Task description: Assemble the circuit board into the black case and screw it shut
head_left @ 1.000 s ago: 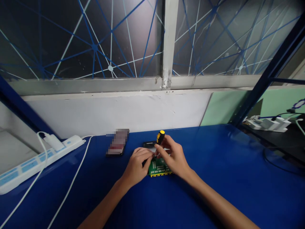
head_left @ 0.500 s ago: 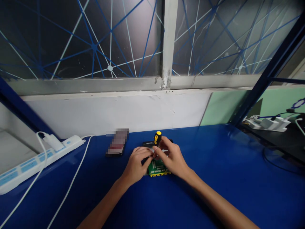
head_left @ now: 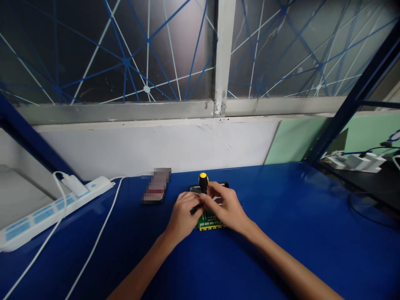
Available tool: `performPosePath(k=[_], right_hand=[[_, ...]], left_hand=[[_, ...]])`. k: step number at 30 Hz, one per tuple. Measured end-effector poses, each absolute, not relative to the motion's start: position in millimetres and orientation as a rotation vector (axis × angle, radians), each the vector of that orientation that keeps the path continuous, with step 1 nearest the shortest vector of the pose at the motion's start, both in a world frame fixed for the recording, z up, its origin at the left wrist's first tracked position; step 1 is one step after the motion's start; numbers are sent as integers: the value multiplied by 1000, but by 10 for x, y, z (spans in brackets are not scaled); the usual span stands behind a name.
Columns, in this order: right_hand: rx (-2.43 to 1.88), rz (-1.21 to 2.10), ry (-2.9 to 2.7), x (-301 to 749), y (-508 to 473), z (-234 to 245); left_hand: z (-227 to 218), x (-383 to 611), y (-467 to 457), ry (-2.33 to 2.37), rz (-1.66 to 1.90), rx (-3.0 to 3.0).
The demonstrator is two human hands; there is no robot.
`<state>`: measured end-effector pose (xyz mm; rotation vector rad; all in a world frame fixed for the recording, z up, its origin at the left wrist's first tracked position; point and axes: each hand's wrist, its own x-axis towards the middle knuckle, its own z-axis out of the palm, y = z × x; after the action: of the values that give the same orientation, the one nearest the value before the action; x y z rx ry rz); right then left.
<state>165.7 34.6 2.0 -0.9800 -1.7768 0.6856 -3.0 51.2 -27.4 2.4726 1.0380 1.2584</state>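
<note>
No lettering or number is legible: the phone-like object (head_left: 157, 186) is pixelated, and the circuit board's (head_left: 210, 219) markings are too small.

A workshop for electronics, by the look of it; a blue benchtop (head_left: 296, 208) runs between blue metal posts (head_left: 339, 121); a green circuit board (head_left: 213, 220) lies there under a black-and-yellow screwdriver (head_left: 203, 180); a white power strip (head_left: 43, 213) sits at left, plugs (head_left: 358, 161) on a black table (head_left: 387, 183) at right.

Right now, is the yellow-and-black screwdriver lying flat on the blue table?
No, the right hand holds the screwdriver roughly upright, with its yellow end uppermost.
</note>
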Motion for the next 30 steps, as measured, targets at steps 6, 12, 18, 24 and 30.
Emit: performPosePath(k=[6,12,18,24,30], right_hand=[[-964,705,-1737,1656,338,39],[-974,714,-1659,1671,343,54],[-906,819,-1484,1712,379,77],[-855,897,-1409,1714,379,94],[-851,850,-1390,1746,389,141]], left_hand=[[-270,-40,505,1037,1253,2476],[-249,-52,487,989,1210,2475],[-215,-69,478,949,1195,2465],[-255,-47,502,944,1231,2377],[-265,-52,526,979,1291,2355]])
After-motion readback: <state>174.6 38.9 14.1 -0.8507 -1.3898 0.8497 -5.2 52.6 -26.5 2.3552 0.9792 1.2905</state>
